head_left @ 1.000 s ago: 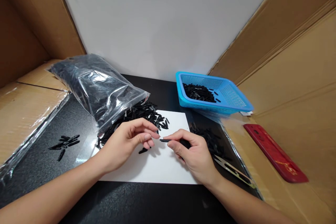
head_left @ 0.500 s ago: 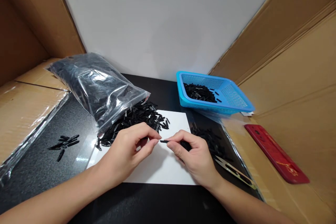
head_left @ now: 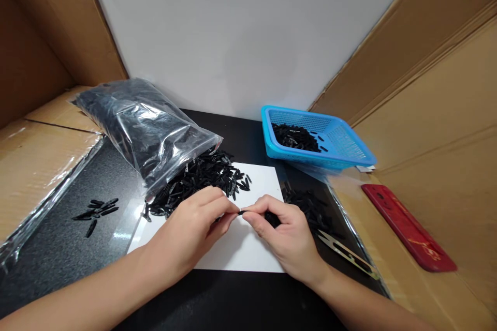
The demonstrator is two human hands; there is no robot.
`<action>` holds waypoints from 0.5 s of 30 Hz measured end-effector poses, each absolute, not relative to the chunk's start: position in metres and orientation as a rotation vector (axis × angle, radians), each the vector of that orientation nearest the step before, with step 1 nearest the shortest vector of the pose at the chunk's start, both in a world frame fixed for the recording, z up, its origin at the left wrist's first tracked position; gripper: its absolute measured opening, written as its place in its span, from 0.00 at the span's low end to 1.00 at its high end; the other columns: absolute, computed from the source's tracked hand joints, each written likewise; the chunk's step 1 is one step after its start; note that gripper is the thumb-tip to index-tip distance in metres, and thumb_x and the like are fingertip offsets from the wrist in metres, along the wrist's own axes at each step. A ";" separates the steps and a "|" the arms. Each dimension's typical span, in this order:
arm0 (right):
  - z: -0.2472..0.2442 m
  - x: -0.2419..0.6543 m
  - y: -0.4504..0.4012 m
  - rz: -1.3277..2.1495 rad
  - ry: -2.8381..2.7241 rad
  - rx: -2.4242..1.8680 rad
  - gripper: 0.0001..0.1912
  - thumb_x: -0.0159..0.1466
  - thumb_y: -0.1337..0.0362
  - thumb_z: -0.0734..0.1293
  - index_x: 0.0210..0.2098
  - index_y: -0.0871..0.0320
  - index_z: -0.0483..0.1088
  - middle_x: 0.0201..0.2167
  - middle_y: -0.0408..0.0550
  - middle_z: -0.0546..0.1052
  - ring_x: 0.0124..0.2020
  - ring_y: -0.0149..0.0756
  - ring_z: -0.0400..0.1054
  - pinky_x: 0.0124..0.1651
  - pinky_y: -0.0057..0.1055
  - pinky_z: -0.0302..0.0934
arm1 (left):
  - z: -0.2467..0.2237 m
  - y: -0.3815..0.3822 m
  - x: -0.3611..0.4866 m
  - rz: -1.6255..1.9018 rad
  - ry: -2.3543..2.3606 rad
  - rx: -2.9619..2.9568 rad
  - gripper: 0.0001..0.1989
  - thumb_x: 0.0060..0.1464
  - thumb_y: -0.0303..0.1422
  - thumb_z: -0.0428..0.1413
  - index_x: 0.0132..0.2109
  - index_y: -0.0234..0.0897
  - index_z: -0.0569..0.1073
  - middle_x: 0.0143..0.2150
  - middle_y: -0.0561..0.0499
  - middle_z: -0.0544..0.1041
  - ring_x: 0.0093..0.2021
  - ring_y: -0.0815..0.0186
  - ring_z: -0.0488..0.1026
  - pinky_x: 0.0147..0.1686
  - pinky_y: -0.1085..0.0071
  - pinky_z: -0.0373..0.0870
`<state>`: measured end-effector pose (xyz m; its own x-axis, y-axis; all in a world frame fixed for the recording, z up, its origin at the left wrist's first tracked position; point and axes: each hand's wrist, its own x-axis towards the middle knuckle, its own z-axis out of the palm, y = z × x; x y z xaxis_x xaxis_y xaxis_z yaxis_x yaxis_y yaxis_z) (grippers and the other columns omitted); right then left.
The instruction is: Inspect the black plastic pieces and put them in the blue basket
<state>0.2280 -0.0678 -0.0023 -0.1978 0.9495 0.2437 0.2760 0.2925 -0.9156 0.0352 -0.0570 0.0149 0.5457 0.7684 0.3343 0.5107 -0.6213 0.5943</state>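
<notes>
Black pieces (head_left: 297,138) lie inside the blue basket (head_left: 344,140).

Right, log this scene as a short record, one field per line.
left hand: left hand, fingertips at one end of a slim black piece
right hand: right hand, pinching the other end
beneath: white sheet
behind left hand: loose black pile, clear plastic bag
far right: blue basket, partly filled
near right: metal snips, red case

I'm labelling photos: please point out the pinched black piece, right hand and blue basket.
Black piece (head_left: 243,212), head view: its exposed part.
Right hand (head_left: 290,229), head view: its thumb side.
Blue basket (head_left: 282,152), head view: its front wall.
</notes>
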 end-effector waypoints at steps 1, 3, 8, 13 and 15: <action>-0.002 0.227 -0.068 0.949 -1.669 -1.138 0.10 0.63 0.62 0.68 0.27 0.57 0.73 0.23 0.43 0.77 0.25 0.34 0.69 0.30 0.28 0.63 | 0.015 -0.058 0.035 0.799 1.040 2.380 0.08 0.63 0.25 0.50 0.37 0.37 0.72 0.31 0.53 0.71 0.32 0.69 0.69 0.30 0.75 0.63; -0.003 0.226 -0.070 0.954 -1.649 -1.150 0.10 0.63 0.62 0.68 0.26 0.57 0.72 0.23 0.43 0.76 0.25 0.34 0.69 0.30 0.28 0.63 | 0.014 -0.060 0.036 0.767 1.042 2.424 0.08 0.63 0.24 0.49 0.36 0.36 0.70 0.31 0.53 0.69 0.31 0.69 0.68 0.30 0.74 0.62; -0.001 0.224 -0.074 1.017 -1.585 -1.148 0.10 0.63 0.63 0.67 0.26 0.57 0.71 0.23 0.42 0.75 0.26 0.32 0.67 0.31 0.27 0.62 | 0.013 -0.064 0.038 0.738 1.043 2.484 0.09 0.62 0.24 0.48 0.34 0.36 0.67 0.31 0.54 0.66 0.30 0.69 0.65 0.29 0.74 0.60; -0.002 0.220 -0.076 1.048 -1.546 -1.165 0.11 0.63 0.62 0.67 0.25 0.57 0.70 0.21 0.40 0.72 0.24 0.31 0.64 0.30 0.27 0.60 | 0.011 -0.065 0.040 0.802 1.047 2.411 0.09 0.60 0.22 0.48 0.32 0.37 0.64 0.30 0.55 0.63 0.30 0.70 0.63 0.28 0.75 0.58; -0.002 0.220 -0.077 1.048 -1.544 -1.158 0.11 0.63 0.61 0.67 0.25 0.57 0.70 0.21 0.40 0.71 0.23 0.30 0.63 0.29 0.27 0.60 | 0.011 -0.065 0.041 0.837 1.056 2.343 0.09 0.59 0.22 0.49 0.31 0.37 0.64 0.29 0.56 0.63 0.29 0.71 0.62 0.28 0.76 0.57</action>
